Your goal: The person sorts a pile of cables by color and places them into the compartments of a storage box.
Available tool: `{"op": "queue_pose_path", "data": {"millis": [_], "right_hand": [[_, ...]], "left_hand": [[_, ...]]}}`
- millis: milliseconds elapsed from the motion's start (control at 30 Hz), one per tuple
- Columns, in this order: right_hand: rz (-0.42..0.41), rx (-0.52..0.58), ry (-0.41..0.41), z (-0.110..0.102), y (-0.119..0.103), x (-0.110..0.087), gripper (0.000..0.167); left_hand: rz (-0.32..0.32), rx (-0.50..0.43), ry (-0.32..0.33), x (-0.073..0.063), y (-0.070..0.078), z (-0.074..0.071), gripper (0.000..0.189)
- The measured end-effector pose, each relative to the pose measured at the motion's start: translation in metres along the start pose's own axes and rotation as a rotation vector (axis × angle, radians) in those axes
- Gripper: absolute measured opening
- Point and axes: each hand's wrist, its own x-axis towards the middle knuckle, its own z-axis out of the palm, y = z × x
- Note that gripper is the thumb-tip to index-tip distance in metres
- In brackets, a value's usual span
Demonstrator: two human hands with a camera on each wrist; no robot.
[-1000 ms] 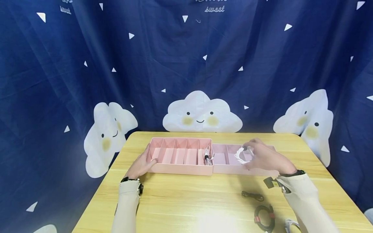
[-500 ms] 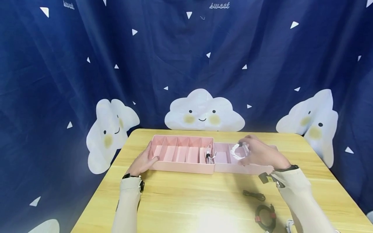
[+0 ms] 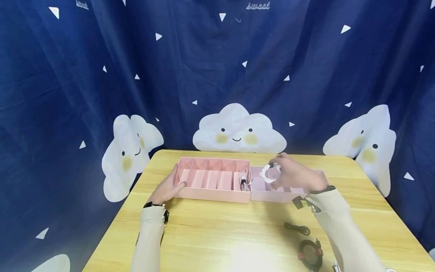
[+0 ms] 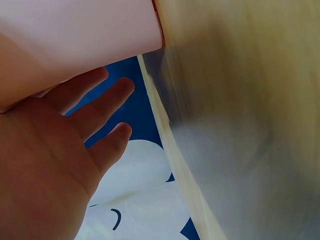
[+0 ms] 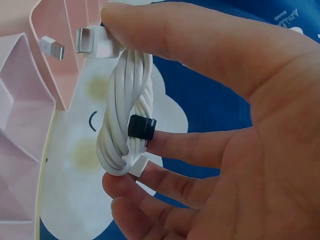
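A white USB cable (image 5: 125, 100), coiled and bound with a black strap, is held in my right hand (image 3: 295, 174) between thumb and fingers. One of its plugs sticks out by the thumb. That hand is over the left part of the pale lilac divided box (image 3: 272, 196). At the left end of the pink divided box (image 3: 212, 194), my left hand (image 3: 166, 190) rests with the thumb at the front corner. In the left wrist view its fingers (image 4: 102, 107) extend loosely beside the box wall. Another white cable (image 3: 244, 183) lies in the pink box's rightmost compartment.
On the table (image 3: 204, 234), a thin black cable (image 3: 297, 228) lies in front of the lilac box. Nearer me are a coiled black cable (image 3: 310, 255) with red straps and a white plug (image 3: 335, 266) partly hidden by my right sleeve. A blue cloud-print curtain (image 3: 217, 68) hangs behind.
My right hand has moved left with the coiled white cable, from the middle of the lilac box toward its left end. My left hand has stayed at the pink box.
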Motion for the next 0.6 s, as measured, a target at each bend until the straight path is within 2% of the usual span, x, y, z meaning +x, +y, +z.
{"op": "queue_pose_path", "data": {"millis": [600], "right_hand": [[0.01,0.01,-0.024,0.009,-0.014,0.022,0.084]], "left_hand": [[0.002,0.01,-0.005,0.0,0.002,-0.001,0.098]]}}
